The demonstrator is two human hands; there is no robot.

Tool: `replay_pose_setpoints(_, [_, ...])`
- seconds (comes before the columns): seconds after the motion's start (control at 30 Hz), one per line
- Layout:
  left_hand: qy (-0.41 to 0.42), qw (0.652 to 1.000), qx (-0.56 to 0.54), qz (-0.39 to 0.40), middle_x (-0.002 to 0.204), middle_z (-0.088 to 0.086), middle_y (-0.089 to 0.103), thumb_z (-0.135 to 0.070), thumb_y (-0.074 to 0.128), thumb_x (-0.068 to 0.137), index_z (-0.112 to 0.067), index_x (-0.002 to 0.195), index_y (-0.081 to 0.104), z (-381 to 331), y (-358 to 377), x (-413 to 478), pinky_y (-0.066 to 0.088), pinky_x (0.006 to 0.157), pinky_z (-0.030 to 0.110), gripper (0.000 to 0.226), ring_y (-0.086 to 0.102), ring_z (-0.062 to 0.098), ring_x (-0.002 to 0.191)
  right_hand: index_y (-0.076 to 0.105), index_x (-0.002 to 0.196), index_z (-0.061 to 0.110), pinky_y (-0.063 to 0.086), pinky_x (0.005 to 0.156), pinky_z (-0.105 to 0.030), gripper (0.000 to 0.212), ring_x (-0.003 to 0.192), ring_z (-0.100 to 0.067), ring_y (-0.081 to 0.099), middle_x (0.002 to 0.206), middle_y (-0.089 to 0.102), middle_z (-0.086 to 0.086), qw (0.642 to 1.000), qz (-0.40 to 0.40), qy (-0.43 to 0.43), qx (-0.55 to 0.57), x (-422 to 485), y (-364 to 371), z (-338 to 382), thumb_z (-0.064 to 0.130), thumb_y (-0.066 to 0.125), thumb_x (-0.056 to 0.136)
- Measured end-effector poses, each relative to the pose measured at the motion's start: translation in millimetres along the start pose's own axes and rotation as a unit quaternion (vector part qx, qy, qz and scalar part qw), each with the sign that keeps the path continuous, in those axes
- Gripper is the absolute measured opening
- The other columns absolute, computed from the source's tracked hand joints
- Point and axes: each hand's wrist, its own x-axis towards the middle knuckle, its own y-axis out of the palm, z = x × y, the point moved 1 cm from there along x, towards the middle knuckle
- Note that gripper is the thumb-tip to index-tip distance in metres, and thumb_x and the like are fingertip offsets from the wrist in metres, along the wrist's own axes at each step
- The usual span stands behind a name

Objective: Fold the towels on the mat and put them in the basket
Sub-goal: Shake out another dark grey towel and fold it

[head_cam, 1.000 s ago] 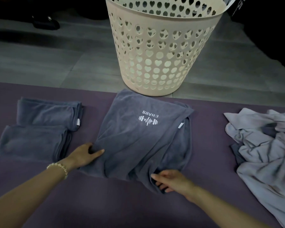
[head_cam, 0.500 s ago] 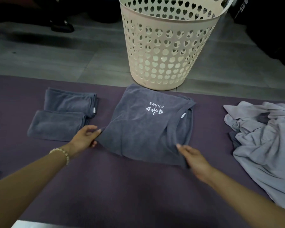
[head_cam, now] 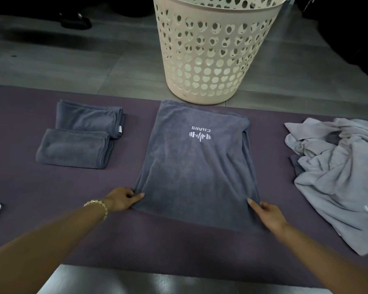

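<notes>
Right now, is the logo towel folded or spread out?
Partly folded: the logo towel lies flat on the mat, layers doubled along its right edge.

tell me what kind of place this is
Likely an indoor floor at home, maybe a gym, set up for laundry: purple mat on grey floor tiles, perforated laundry basket, logo towel.

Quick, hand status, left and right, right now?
Left hand: pinching the near-left corner of the logo towel.
Right hand: thumb on top of its near-right corner, other fingers hidden; apparently pinching it.
</notes>
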Motion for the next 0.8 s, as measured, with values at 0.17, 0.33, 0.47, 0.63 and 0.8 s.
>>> replay_pose_setpoints(0.17, [0.087,0.986,-0.072,-0.12,0.063,-0.005,0.048,-0.036,0.064,0.087,-0.018,0.055,0.046,-4.2,-3.7,-4.6,0.039,0.064,0.024,0.041,0.049,0.012,0.064,0.061,0.095,0.001,0.043,0.078,-0.031,0.026,0.086,-0.024,0.056,0.089,0.06,-0.009,0.995,-0.042,-0.037,0.086,0.0,-1.1,8.7,0.026,0.056,0.094])
replay_pose_setpoints(0.33, [0.082,0.97,-0.193,-0.125,0.065,0.002,0.035,-0.03,0.057,0.093,-0.013,0.067,0.036,-6.9,-10.9,-10.9,0.029,0.056,0.022,0.037,0.034,0.011,0.061,0.059,0.09,-0.006,0.044,0.076,-0.038,0.035,0.084,-0.03,0.054,0.084,0.056,-0.013,0.989,-0.108,-0.041,0.088,1.3,-6.7,-10.0,0.028,0.054,0.095])
replay_pose_setpoints(0.47, [0.057,0.984,-0.148,-0.076,0.074,0.006,0.055,-0.032,0.053,0.095,-0.001,0.077,0.059,7.1,-6.8,-4.9,0.04,0.066,0.023,0.036,0.049,0.015,0.071,0.068,0.089,0.005,0.049,0.071,-0.03,0.035,0.083,-0.018,0.063,0.089,0.07,-0.005,0.99,0.035,0.047,0.132,-3.3,-6.2,-20.8,0.04,0.062,0.089])
replay_pose_setpoints(0.63, [0.06,0.984,-0.164,-0.036,0.081,0.002,0.065,-0.035,0.051,0.095,-0.003,0.087,0.066,8.8,-16.5,-11.1,0.045,0.067,0.014,0.036,0.059,0.015,0.078,0.072,0.098,0.006,0.053,0.084,-0.031,0.048,0.09,-0.019,0.07,0.098,0.074,-0.009,0.984,0.063,0.003,0.168,-7.7,-17.1,-25.3,0.043,0.078,0.068])
replay_pose_setpoints(0.8, [-0.011,0.994,-0.086,0.068,0.08,-0.004,0.068,-0.051,0.048,0.091,-0.015,0.088,0.069,26.4,-17.3,-17.4,0.046,0.066,0.018,0.042,0.062,0.013,0.071,0.074,0.093,0.01,0.056,0.074,-0.023,0.094,0.085,-0.015,0.072,0.091,0.075,-0.004,0.983,0.113,0.017,0.145,-9.7,-21.0,-38.8,0.073,0.082,0.023])
